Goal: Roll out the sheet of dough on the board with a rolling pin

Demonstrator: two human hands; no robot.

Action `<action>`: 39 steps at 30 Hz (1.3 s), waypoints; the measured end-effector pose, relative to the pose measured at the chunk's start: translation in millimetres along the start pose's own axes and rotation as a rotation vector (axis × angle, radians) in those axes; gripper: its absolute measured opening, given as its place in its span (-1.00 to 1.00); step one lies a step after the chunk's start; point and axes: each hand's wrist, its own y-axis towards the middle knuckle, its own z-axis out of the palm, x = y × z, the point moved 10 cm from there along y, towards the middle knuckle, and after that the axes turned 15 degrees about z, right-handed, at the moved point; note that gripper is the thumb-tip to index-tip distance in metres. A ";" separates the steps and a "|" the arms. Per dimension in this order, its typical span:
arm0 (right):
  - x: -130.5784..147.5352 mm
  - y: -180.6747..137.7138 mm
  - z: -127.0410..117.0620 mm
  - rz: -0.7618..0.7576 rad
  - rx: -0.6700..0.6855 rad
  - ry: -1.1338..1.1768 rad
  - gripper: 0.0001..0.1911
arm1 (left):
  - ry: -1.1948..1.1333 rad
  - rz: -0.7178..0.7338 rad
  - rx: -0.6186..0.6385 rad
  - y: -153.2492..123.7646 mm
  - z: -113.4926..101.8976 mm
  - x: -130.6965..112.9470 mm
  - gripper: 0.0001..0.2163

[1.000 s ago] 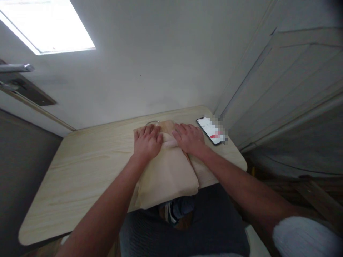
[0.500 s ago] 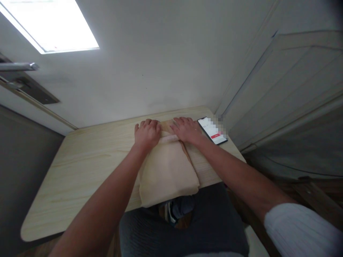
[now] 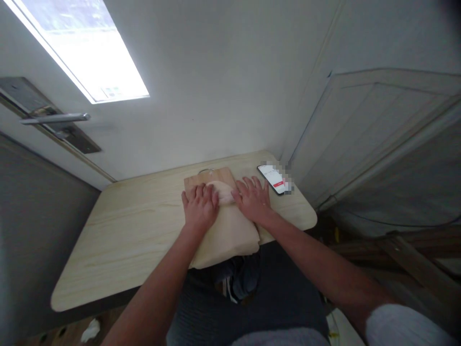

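Observation:
A wooden board (image 3: 222, 174) with a metal loop (image 3: 206, 170) at its far end lies on the table. Over most of it is a cream-coloured sheet (image 3: 226, 233), which looks like soft cloth; its near end hangs past the table's front edge. My left hand (image 3: 200, 205) rests palm down on the left side of the sheet and board, fingers stretched out. On the right side my right hand (image 3: 252, 198) lies flat with its fingers spread, the thumb touching the sheet. The palms hide parts of the board's edges.
The pale wood-grain table (image 3: 129, 226) runs out to the left. A phone (image 3: 271, 178) with a lit screen lies to the right of my right hand. Behind the table stands a white door with a metal handle (image 3: 57, 118) and a window.
Both hands have come back from the board's far end towards me, still palm down. The bare wooden end and its metal loop now show. The camera view has shifted.

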 end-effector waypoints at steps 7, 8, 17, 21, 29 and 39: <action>-10.7 -41.1 -3.8 0.049 -0.033 0.053 -0.50 | -0.033 -0.103 0.011 -43.0 -1.5 -26.3 -0.49; -9.8 -41.5 -3.7 0.045 -0.034 0.055 -0.50 | -0.037 -0.107 0.017 -43.5 -0.4 -28.0 -0.49; 1.7 -6.3 5.7 0.006 -0.044 0.036 -0.44 | -0.012 -0.084 0.055 -13.7 9.4 -16.5 -0.42; 5.7 6.0 9.5 -0.004 -0.052 0.029 -0.42 | -0.013 -0.069 0.045 -2.8 11.2 -11.9 -0.41; 14.5 27.8 9.8 -0.018 -0.042 0.013 -0.45 | -0.014 -0.066 0.060 19.4 17.5 1.7 -0.41; 18.7 58.3 20.5 0.018 0.000 -0.025 -0.43 | -0.016 -0.035 0.066 48.2 20.6 15.1 -0.45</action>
